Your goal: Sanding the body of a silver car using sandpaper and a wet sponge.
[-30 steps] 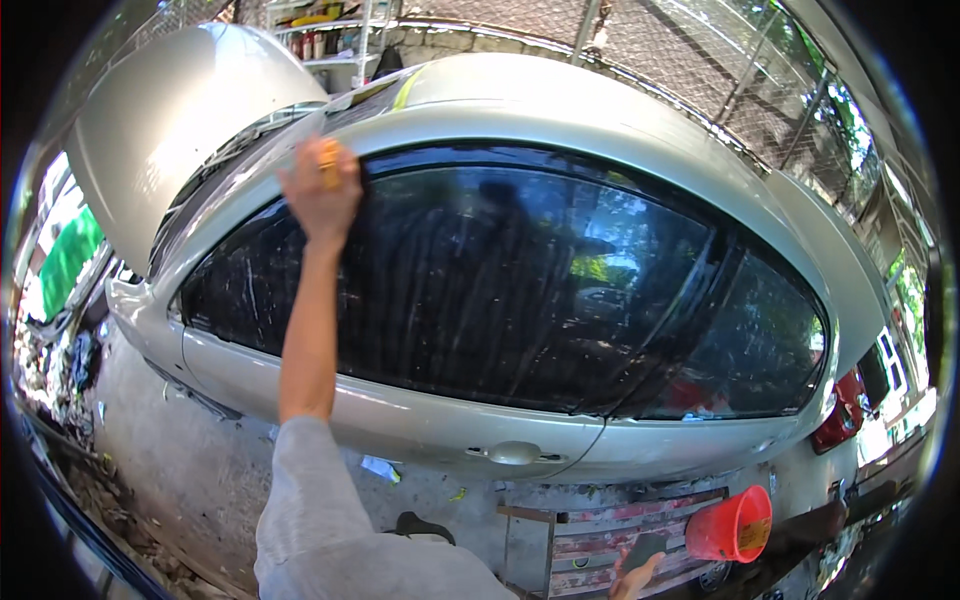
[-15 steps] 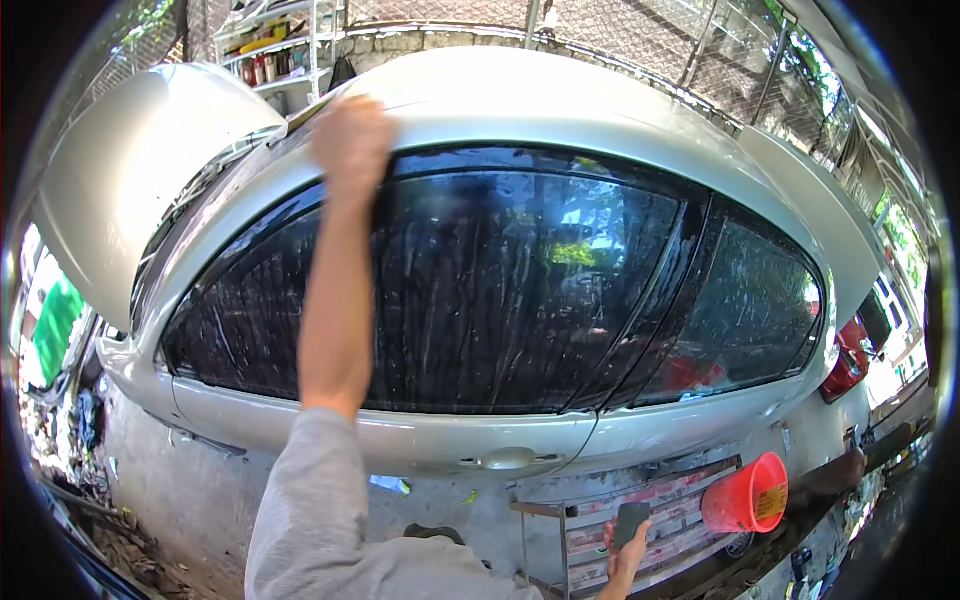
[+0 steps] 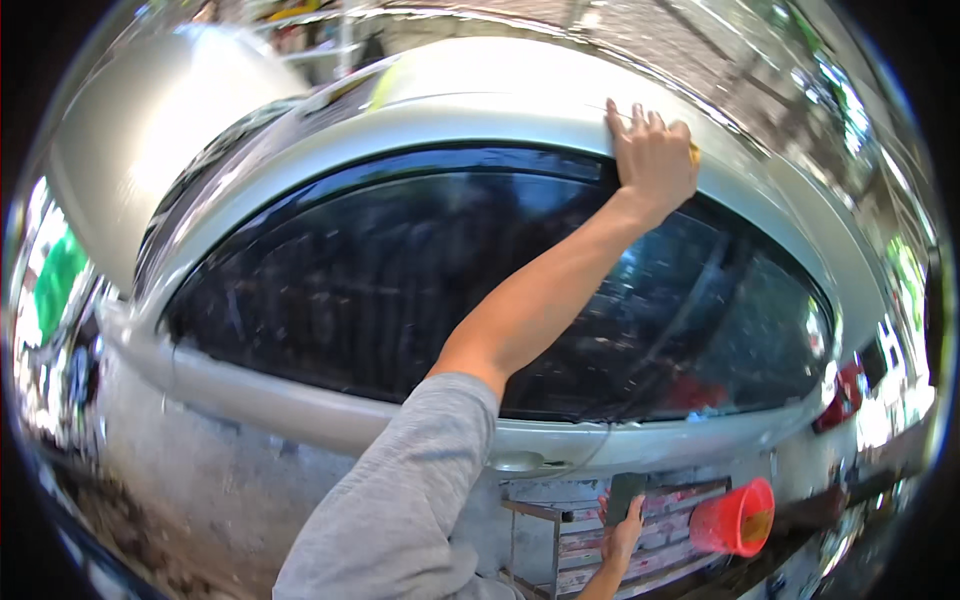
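Note:
My left hand [image 3: 655,160] rests on the roof edge of a silver car [image 3: 480,110], above the dark side window [image 3: 420,270]. Its fingers point away over the metal, and a small yellow piece [image 3: 695,155] shows at its right side, mostly hidden beneath the hand. Low on the right, my right hand [image 3: 622,540] grips a flat, dark grey-green rectangular piece [image 3: 626,497]. That hand is over a slatted, paint-stained bench [image 3: 585,548], close to a red bucket [image 3: 715,522].
The car's raised hood [image 3: 130,150] stands at the left. Behind the roof are a shelf [image 3: 325,65] with items and a chain-link fence. The car door handle [image 3: 520,461] sits below the window. A red object [image 3: 842,395] lies at the far right.
My left hand has swept right along the roof edge, from the window's front part toward its rear. My right hand still holds the dark piece. The view has shifted slightly.

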Action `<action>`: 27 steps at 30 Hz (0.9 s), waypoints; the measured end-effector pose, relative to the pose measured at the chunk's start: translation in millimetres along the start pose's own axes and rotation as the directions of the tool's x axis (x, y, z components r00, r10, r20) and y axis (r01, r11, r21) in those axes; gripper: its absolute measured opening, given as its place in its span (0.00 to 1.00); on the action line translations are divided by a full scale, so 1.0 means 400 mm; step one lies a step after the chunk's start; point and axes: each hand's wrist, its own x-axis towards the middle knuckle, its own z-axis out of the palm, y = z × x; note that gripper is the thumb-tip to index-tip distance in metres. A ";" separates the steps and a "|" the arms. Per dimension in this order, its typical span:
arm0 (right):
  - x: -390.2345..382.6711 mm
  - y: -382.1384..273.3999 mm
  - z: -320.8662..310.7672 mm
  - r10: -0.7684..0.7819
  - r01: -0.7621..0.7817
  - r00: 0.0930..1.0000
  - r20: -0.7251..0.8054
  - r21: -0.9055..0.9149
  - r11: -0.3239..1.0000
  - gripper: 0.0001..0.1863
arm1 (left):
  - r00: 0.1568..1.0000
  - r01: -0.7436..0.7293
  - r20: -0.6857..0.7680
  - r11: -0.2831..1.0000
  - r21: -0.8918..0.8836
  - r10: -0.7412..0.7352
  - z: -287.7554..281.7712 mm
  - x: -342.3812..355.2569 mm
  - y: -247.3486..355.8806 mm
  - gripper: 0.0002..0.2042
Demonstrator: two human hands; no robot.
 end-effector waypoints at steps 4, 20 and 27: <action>0.012 0.041 -0.024 0.087 -0.082 0.992 0.095 -0.052 0.995 0.31 | 0.945 0.224 -0.282 0.955 0.197 -0.163 -0.336 -0.036 -0.380 0.15; 0.231 0.140 0.376 -0.653 0.609 0.755 0.065 -0.440 0.660 0.34 | 0.437 0.831 -0.748 0.541 0.125 -0.499 -1.317 -0.769 -1.536 0.20; 0.319 -0.077 0.431 -0.963 0.762 0.271 -0.010 -0.609 0.220 0.32 | 0.101 0.810 -0.868 0.547 -0.212 -0.486 -1.222 -0.770 -1.406 0.23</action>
